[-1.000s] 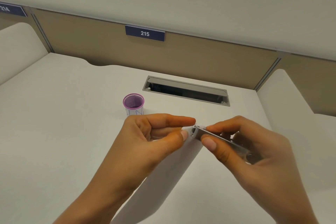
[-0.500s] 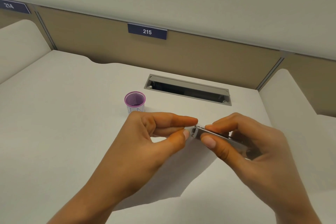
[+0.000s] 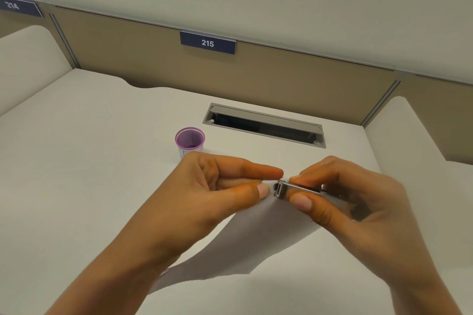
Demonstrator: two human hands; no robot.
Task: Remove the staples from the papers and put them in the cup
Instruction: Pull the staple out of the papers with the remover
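The metal staple remover [image 3: 299,190] is held almost level above the desk. Its long axis runs left to right and dips slightly toward your right palm. Its working end points left, at the corner of the papers [image 3: 256,238]. That corner is lifted off the desk, and the sheets sag from it down and to the left, until their lower edge rests on the surface beside your left forearm. Whether a staple sits in the tool's tip is too small to tell.

Your right hand [image 3: 358,207] grips the staple remover, with the thumb on the near side and the forefinger on the far side close to the tip. Its other fingers are curled round the handle. Your left hand [image 3: 204,186] pinches the paper corner between thumb and forefinger, just beside the tool's tip, with its remaining fingers folded into the palm.

The cup [image 3: 190,139], purple mesh with a purple rim, stands upright on the desk just beyond your left knuckles.

The desk [image 3: 76,161] is off-white. Behind the cup and to the right, a grey cable slot [image 3: 263,125] is set into it. A tan partition [image 3: 281,79] closes the back and carries a blue label [image 3: 207,43] reading 215. A second label [image 3: 12,5] at far left reads 214. White rounded dividers [image 3: 25,59] rise on either side.
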